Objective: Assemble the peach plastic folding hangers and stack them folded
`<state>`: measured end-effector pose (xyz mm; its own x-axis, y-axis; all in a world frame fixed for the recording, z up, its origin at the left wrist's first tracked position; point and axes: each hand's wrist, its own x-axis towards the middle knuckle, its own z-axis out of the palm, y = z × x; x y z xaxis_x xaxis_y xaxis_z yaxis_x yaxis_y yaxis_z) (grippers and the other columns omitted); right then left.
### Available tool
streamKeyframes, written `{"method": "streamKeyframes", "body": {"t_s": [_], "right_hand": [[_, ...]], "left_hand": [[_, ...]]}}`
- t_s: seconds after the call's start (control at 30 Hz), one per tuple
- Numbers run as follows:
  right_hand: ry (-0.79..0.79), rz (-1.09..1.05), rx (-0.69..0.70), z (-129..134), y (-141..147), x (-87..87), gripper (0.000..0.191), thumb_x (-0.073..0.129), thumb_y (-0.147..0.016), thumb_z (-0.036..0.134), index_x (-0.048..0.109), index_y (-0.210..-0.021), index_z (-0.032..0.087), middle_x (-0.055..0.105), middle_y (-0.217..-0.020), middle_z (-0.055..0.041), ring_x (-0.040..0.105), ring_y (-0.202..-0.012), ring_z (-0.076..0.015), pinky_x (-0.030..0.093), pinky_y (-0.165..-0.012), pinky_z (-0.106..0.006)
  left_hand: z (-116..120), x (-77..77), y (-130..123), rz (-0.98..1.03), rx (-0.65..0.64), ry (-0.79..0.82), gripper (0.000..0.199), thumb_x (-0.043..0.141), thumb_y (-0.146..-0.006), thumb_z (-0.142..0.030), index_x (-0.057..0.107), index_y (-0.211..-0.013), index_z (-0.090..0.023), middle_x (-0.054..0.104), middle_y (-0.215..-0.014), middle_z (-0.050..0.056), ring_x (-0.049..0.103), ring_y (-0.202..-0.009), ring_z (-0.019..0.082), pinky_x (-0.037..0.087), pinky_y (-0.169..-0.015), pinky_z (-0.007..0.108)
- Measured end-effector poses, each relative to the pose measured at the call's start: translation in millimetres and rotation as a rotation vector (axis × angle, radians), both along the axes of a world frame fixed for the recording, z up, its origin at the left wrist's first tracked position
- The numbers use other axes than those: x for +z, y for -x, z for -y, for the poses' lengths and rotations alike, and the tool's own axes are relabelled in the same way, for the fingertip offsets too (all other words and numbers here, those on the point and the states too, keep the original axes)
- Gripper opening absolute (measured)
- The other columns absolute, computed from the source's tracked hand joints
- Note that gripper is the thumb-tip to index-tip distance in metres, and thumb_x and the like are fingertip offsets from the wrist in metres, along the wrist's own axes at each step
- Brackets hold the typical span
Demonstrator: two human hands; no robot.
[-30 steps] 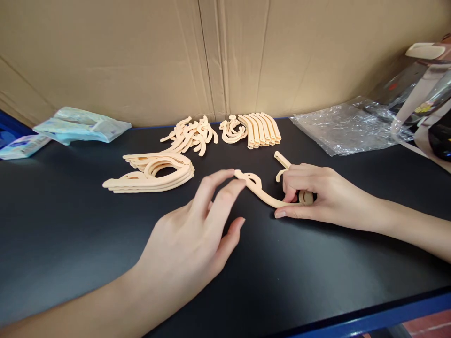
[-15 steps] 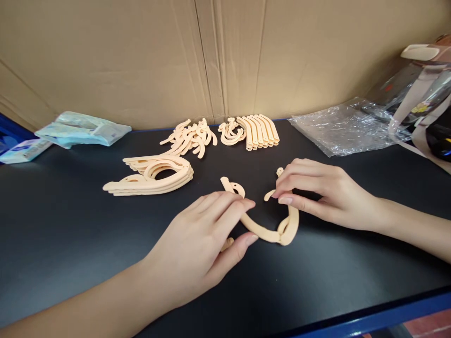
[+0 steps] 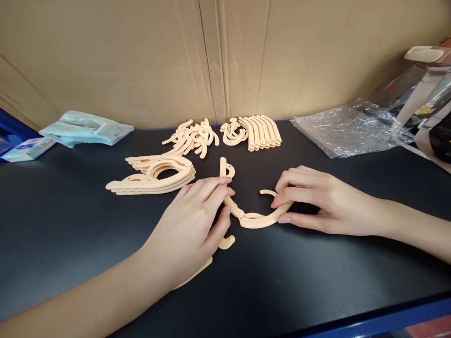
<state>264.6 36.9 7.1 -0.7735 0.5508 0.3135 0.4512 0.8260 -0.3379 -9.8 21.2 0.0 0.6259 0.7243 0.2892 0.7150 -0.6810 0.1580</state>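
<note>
Two joined beige curved pieces (image 3: 259, 221) lie low over the black table, forming a shallow U between my hands. My left hand (image 3: 197, 220) is closed on the left piece, whose end with a small loop (image 3: 226, 168) sticks up past my fingers. My right hand (image 3: 317, 199) grips the right piece between thumb and fingers; a thin curved tip (image 3: 268, 192) shows beside its fingertips. Partly under my left hand are a small hook-like piece (image 3: 227, 242) and a long beige piece (image 3: 197, 273).
Stacked beige frames (image 3: 155, 180) sit at the left. Behind are a pile of small curved parts (image 3: 192, 136), hooks (image 3: 232, 132) and a row of curved arms (image 3: 260, 132). Blue packets (image 3: 86, 127) lie back left, clear plastic (image 3: 348, 126) back right, beside a strapped bag (image 3: 419, 94).
The joined pieces have turned and opened into a wider, shallower curve, with their joint shifted left. My left hand has moved slightly left, uncovering more of the pieces beneath it.
</note>
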Motion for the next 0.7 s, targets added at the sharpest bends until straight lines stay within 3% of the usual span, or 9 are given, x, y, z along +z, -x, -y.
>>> {"method": "streamKeyframes", "body": {"t_s": [0.2,0.4,0.5,0.6,0.7], "right_hand": [[-0.009,0.025,0.004,2.1,0.7,0.5,0.026,0.060,-0.097,0.035,0.072,-0.110,0.016,0.069,-0.101,-0.0101,0.064,-0.085,-0.0186,0.049,-0.076,-0.031],[-0.067,0.123,-0.010,8.0,3.4,1.0,0.039,0.058,-0.097,0.038,0.066,-0.125,0.013,0.066,-0.117,-0.0141,0.066,-0.093,-0.0207,0.053,-0.080,-0.033],[-0.057,0.162,-0.032,8.2,3.8,-1.1,0.048,0.058,-0.096,0.043,0.059,-0.137,0.017,0.063,-0.117,-0.0122,0.065,-0.092,-0.0203,0.054,-0.076,-0.033],[-0.046,0.160,-0.041,7.1,3.4,-3.5,0.058,0.057,-0.097,0.047,0.047,-0.148,0.023,0.061,-0.115,-0.0097,0.064,-0.088,-0.0187,0.054,-0.072,-0.031],[-0.055,0.120,-0.007,6.0,3.5,-4.1,0.049,0.054,-0.099,0.045,0.054,-0.140,0.019,0.062,-0.108,-0.0090,0.063,-0.084,-0.0172,0.052,-0.070,-0.029]], "left_hand": [[-2.7,0.5,-0.6,0.035,-0.033,0.057,0.025,0.038,-0.103,-0.025,0.060,-0.108,-0.016,0.065,-0.131,0.012,0.062,-0.118,0.025,0.049,-0.097,0.042],[-0.5,-3.0,-0.1,0.082,-0.116,0.074,0.029,0.040,-0.104,-0.025,0.053,-0.130,-0.020,0.059,-0.139,0.009,0.050,-0.132,0.024,0.042,-0.106,0.042],[0.5,-4.3,0.9,0.056,-0.177,0.078,0.035,0.039,-0.104,-0.024,0.053,-0.136,-0.026,0.050,-0.147,0.008,0.046,-0.135,0.025,0.041,-0.106,0.044],[0.8,-4.4,1.3,0.024,-0.174,0.083,0.036,0.038,-0.105,-0.028,0.055,-0.136,-0.025,0.049,-0.148,0.009,0.048,-0.131,0.026,0.043,-0.103,0.045],[0.5,-3.9,0.8,0.011,-0.147,0.073,0.039,0.037,-0.106,-0.031,0.054,-0.139,-0.019,0.052,-0.145,0.012,0.049,-0.129,0.027,0.044,-0.103,0.045]]}}
